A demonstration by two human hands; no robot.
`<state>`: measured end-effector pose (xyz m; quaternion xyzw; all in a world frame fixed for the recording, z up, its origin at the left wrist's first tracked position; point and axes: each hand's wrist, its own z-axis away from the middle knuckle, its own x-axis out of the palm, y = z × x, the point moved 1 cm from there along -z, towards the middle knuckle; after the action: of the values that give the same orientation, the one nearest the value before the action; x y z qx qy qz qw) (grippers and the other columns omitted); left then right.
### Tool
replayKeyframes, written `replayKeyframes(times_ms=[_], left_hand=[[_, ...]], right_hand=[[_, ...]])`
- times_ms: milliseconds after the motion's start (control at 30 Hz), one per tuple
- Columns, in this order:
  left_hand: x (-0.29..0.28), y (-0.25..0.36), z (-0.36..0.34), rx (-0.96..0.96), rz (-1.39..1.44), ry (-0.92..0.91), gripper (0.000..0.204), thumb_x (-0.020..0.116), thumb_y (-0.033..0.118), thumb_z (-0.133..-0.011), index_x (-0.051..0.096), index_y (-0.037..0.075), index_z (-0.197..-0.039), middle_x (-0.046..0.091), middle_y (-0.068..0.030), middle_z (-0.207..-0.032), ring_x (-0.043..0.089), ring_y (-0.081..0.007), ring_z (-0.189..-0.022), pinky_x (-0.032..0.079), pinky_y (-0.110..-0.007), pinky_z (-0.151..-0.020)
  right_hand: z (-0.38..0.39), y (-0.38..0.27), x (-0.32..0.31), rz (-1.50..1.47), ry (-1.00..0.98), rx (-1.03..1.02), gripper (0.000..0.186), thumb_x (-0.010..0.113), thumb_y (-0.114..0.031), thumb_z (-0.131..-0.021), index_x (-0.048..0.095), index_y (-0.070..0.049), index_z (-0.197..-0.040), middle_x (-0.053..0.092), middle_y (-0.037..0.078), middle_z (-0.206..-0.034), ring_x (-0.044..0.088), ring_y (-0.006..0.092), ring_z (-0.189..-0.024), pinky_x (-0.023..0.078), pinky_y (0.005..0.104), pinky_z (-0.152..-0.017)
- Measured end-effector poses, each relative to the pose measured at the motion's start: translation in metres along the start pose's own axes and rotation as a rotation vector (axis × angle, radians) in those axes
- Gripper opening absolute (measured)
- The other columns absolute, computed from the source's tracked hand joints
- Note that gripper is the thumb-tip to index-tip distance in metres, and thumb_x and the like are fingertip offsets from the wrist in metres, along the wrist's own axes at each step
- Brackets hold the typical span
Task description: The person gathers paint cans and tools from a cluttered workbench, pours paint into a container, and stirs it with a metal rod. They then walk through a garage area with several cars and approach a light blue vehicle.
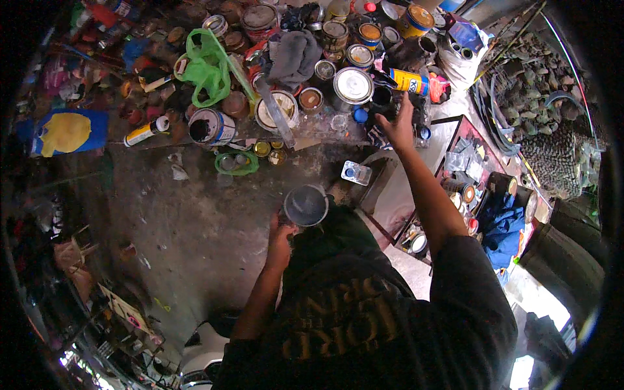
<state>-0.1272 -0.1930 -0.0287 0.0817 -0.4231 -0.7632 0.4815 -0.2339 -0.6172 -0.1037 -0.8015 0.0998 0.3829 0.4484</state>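
My left hand [282, 238] is wrapped round the side of a grey round pot [305, 204], held low in front of my body with its mouth up. Whether anything lies in the pot I cannot make out. Reaching forward, my right hand [398, 127] has its thumb and index finger apart at the front of the cluttered bench [312, 134]. Just beyond its fingertips lies a yellow and blue cylindrical can [409, 82] on its side. A dark open cup [382, 96] and a blue cap [360, 116] are left of that hand. A large pale-topped tin [353, 86] stands farther left.
Several paint tins and a grey rag [294, 57] crowd the bench, with a green plastic bag [207, 68] on its left. A clear rectangular bottle [356, 172] stands below the bench edge. To my right are a red-edged panel [448, 130] and blue cloth [502, 231].
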Motion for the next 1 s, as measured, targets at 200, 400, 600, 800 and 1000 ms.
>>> replayKeyframes(times_ms=[200, 400, 600, 800, 1000], left_hand=[[-0.087, -0.024, 0.051, 0.067, 0.195, 0.074, 0.046, 0.052, 0.011, -0.079, 0.052, 0.003, -0.124, 0.06, -0.0105, -0.112, 0.056, -0.0238, -0.095, 0.043, -0.043, -0.094], [-0.156, -0.037, 0.061, 0.092, 0.097, 0.018, 0.042, 0.053, 0.011, -0.078, 0.054, 0.005, -0.12, 0.059, -0.0081, -0.101, 0.056, -0.0216, -0.091, 0.046, -0.041, -0.084], [-0.163, -0.013, 0.097, 0.089, 0.024, 0.158, 0.045, 0.057, 0.013, -0.077, 0.049, 0.007, -0.121, 0.056, -0.0041, -0.095, 0.053, -0.0165, -0.082, 0.044, -0.031, -0.078], [-0.174, -0.015, 0.099, 0.107, 0.214, 0.137, 0.049, 0.056, 0.014, -0.079, 0.047, 0.01, -0.127, 0.057, -0.0059, -0.097, 0.057, -0.0176, -0.085, 0.049, -0.035, -0.074], [-0.17, -0.001, 0.095, 0.098, 0.243, 0.12, 0.056, 0.057, 0.015, -0.08, 0.043, 0.011, -0.133, 0.059, -0.0064, -0.1, 0.057, -0.0184, -0.082, 0.05, -0.037, -0.069]], right_hand=[[0.1, -0.044, -0.033, -0.069, 0.036, 0.035, 0.086, 0.072, -0.009, -0.082, 0.022, 0.002, -0.151, 0.041, 0.027, -0.139, 0.042, 0.042, -0.13, 0.035, 0.0432, -0.11], [0.26, -0.1, -0.037, -0.166, -0.174, 0.227, 0.081, 0.063, 0.004, -0.083, 0.021, 0.001, -0.152, 0.036, 0.024, -0.146, 0.039, 0.0371, -0.137, 0.032, 0.042, -0.115], [0.342, -0.138, -0.046, -0.204, -0.328, 0.304, 0.067, 0.068, -0.004, -0.083, 0.039, -0.003, -0.144, 0.042, 0.025, -0.139, 0.048, 0.0438, -0.124, 0.044, 0.0442, -0.102], [0.318, -0.159, -0.067, -0.09, -0.473, 0.228, 0.028, 0.07, -0.013, -0.088, 0.06, 0.0, -0.111, 0.047, 0.02, -0.134, 0.054, 0.0372, -0.118, 0.048, 0.0425, -0.094], [0.214, -0.202, -0.066, -0.16, -0.247, 0.015, 0.025, 0.067, -0.011, -0.088, 0.059, -0.002, -0.11, 0.054, 0.019, -0.116, 0.056, 0.0408, -0.107, 0.048, 0.0443, -0.09]])
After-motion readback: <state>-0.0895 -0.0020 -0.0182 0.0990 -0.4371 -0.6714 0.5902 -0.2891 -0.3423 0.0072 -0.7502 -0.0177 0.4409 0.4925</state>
